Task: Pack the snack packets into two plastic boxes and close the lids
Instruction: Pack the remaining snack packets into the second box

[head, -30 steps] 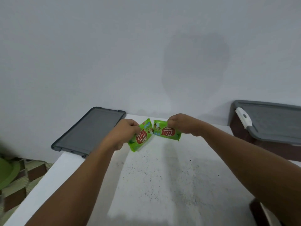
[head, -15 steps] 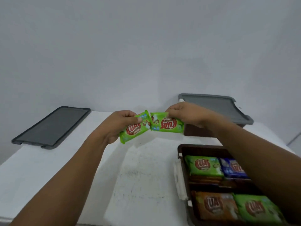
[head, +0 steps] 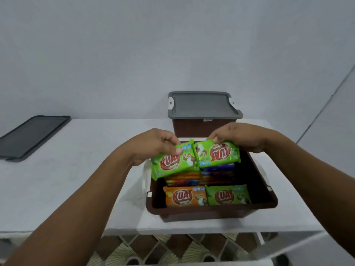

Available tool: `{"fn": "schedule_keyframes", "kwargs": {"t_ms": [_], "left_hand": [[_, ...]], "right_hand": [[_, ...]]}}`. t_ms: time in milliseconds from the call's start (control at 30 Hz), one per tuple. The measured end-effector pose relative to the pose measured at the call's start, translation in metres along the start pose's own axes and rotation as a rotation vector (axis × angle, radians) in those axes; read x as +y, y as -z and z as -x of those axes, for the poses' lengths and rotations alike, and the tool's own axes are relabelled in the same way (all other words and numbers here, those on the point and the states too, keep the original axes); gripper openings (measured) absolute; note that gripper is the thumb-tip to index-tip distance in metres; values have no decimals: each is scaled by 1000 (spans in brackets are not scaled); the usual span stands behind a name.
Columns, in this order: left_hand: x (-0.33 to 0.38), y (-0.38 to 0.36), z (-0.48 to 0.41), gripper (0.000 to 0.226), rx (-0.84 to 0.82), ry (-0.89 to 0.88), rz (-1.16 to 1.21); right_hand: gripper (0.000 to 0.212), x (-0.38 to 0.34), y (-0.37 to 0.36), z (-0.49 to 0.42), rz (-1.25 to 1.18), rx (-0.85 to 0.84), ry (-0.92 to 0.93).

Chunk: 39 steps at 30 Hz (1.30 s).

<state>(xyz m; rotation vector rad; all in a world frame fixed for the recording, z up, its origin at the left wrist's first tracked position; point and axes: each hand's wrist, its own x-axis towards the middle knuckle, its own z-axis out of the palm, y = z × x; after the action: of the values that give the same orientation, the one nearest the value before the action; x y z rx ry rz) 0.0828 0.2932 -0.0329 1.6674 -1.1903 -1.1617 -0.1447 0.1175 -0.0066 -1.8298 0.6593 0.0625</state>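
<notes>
**A:** From the head camera, what are the hands doing?

**B:** The left hand (head: 153, 144) pinches a bright green foil snack packet (head: 172, 164) at its upper edge, thumb on the front and fingers curled behind. The right hand (head: 240, 139) clasps a second green snack packet (head: 219, 155) the same way, with its print upside down (both carry a red "KUAT" logo). The two packets touch edge to edge.

**A:** And where are they?

**B:** Over the far half of the open brown plastic box (head: 211, 210), which stands near the front edge of the white table (head: 67, 179). The left packet overhangs the box's left wall. The right one sits above a blue packet (head: 217, 167). I cannot tell whether they rest on the stack.

**A:** What's inside?

**B:** At the near end, an orange packet (head: 185, 196) and a third green packet (head: 227, 196) lie side by side, with more stacked behind them.

**A:** And the other box?

**B:** The second brown box (head: 192, 129) stands just behind, with its grey lid (head: 203, 106) on. A loose dark grey lid (head: 32, 137) lies flat at the table's far left, well apart.
</notes>
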Motion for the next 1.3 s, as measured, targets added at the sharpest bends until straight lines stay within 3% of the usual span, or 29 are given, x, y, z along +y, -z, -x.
{"fn": "schedule_keyframes", "kwargs": {"t_ms": [400, 700, 867, 1200, 1300], "left_hand": [[-9, -63, 0, 15, -101, 17, -300], [-13, -67, 5, 15, -81, 31, -417], [-11, -68, 7, 18, -124, 68, -466], [-10, -72, 4, 23, -187, 150, -545], [-8, -72, 3, 25, -222, 178, -566]], "right_hand": [[21, 50, -1, 24, 87, -118, -81], [18, 49, -17, 27, 469, -265, -38], [40, 50, -23, 30, 653, -246, 5], [58, 49, -32, 27, 784, -297, -40], [53, 50, -35, 23, 857, -350, -99]]}}
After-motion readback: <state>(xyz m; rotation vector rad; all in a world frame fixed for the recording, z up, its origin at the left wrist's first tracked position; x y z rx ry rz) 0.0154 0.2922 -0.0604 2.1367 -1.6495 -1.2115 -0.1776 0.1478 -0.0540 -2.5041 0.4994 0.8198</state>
